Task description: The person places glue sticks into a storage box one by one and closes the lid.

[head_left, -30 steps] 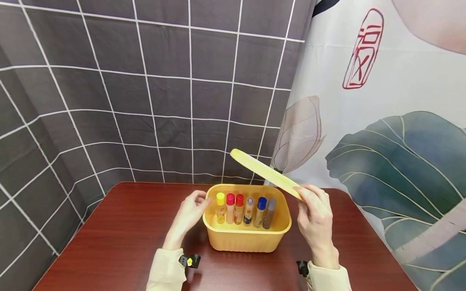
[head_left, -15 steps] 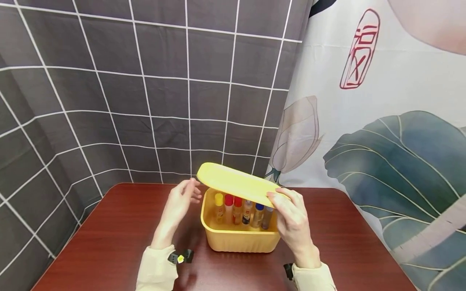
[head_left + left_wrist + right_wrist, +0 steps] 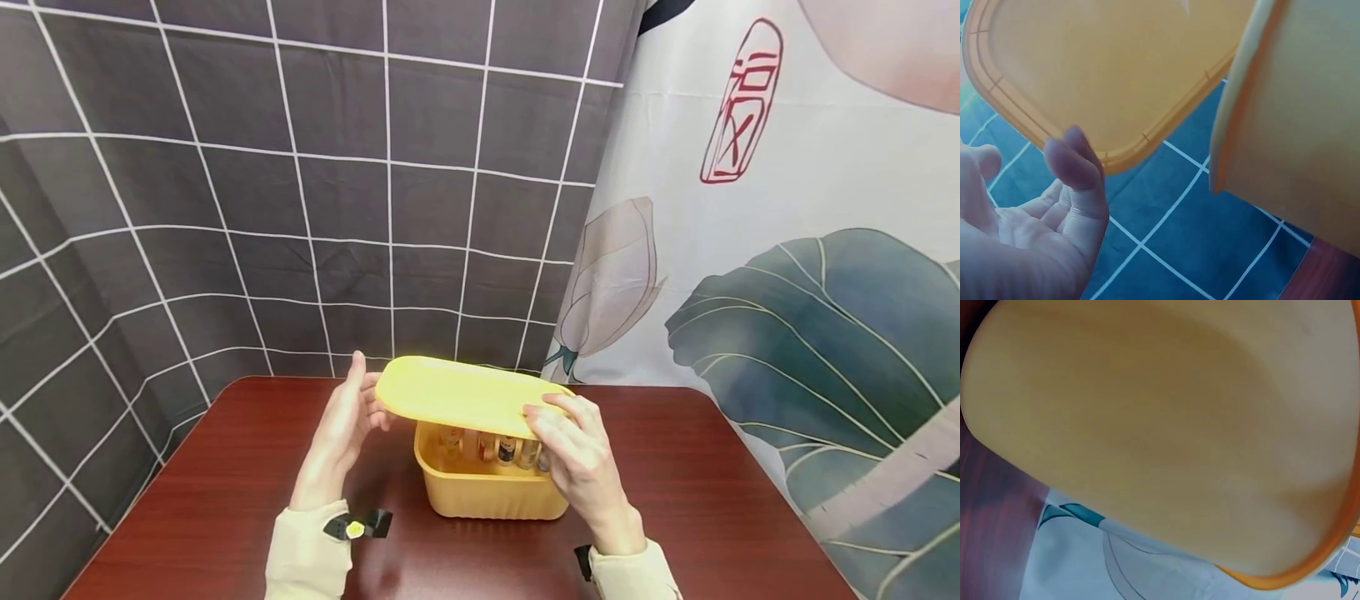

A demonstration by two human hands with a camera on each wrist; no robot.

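A yellow plastic lid (image 3: pixel 442 390) is held tilted over the yellow box (image 3: pixel 495 497), its left end sticking out past the box. My right hand (image 3: pixel 581 458) pinches the lid's right end between thumb and fingers. At the opposite end is my left hand (image 3: pixel 339 433), thumb up and fingers loosely extended. In the left wrist view, its fingertips (image 3: pixel 1074 164) are right at the corner of the lid (image 3: pixel 1116 69), beside the box wall (image 3: pixel 1297 119). Several small clear tubes (image 3: pixel 507 452) stand in the box, their tops hidden under the lid. The right wrist view is filled mostly by the box (image 3: pixel 1147 437).
The box stands on a dark red wooden table (image 3: pixel 225 467). Behind the table hangs a grey cloth with white grid lines (image 3: pixel 337 200), and on the right a white cloth printed with leaves (image 3: pixel 825 333).
My right hand has brought the lid left and down over the box, covering the tubes' coloured caps. My left hand has left the box rim and moved left, to the lid's end.
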